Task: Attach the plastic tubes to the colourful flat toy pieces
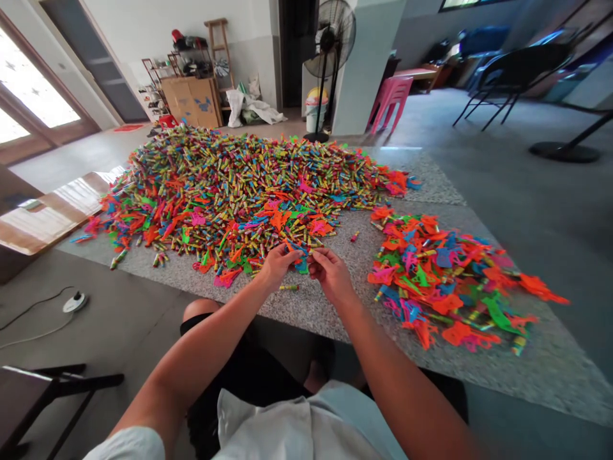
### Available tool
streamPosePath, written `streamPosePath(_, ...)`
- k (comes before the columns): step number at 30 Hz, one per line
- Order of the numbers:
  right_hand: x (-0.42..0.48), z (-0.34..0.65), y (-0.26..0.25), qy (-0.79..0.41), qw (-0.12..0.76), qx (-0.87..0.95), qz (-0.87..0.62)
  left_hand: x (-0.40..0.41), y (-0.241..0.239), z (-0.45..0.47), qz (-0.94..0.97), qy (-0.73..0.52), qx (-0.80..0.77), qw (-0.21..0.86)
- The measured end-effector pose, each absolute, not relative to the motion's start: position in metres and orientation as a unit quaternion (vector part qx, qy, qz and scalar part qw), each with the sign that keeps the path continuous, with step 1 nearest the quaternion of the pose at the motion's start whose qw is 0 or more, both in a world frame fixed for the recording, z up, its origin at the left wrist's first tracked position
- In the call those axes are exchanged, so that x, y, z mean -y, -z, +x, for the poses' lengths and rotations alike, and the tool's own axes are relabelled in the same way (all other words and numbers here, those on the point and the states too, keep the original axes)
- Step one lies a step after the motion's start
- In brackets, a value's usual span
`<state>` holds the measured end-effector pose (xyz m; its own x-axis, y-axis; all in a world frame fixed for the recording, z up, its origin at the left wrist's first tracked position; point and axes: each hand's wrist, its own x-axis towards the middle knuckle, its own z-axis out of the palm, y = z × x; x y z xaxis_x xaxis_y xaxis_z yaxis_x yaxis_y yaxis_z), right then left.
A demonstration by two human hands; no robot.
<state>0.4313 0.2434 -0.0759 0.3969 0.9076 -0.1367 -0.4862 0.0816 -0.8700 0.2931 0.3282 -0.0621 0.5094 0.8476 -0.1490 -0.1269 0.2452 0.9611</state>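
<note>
My left hand [278, 266] is closed on a small blue plastic piece [301, 263], shaped like the flat toy pieces on the table. Close beside it, my right hand [330, 271] pinches a small yellow-banded tube [311, 252] against the blue piece. Whether the two parts are joined is too small to tell. Just below the hands lies a loose yellow and red tube [289, 287]. In front of the hands spreads a big heap of small printed tubes [239, 166], with orange, pink, green and blue plastic pieces [280, 219] along its near side.
To the right sits a smaller pile of coloured toy pieces with tubes [440, 275] on the speckled stone table [354, 255]. A standing fan [328, 38], pink stools [393, 96] and a cardboard box [191, 102] stand beyond. A dark stool [38, 396] is at lower left.
</note>
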Motion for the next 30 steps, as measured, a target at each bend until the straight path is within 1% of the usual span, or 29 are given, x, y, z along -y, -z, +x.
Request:
streamPosePath(7,-0.237,0.432,0.083,-0.438,0.711,0.262,-0.483,-0.326,0.064,0.295,0.5,-0.354,-0.344,0.712)
streamPosePath(11,-0.231,0.432,0.08,-0.413,0.691,0.319,-0.5,-0.327,0.063,0.298,0.501,-0.356,-0.324,0.719)
streamPosePath(16,-0.228,0.435,0.077,-0.341,0.697,0.332,-0.536,-0.326,0.064,0.299,0.508,-0.366,-0.329,0.707)
streamPosePath(21,-0.227,0.436,0.079,-0.358,0.678,0.357,-0.534,-0.326,0.063,0.3,0.511,-0.371,-0.326,0.704)
streamPosePath(24,-0.226,0.436,0.08,-0.349,0.661,0.377,-0.547,-0.326,0.065,0.298,0.508,-0.371,-0.343,0.697)
streamPosePath(30,-0.217,0.447,0.086,-0.349,0.605,0.423,-0.578,-0.315,0.07,0.305,0.439,-0.368,-0.399,0.716)
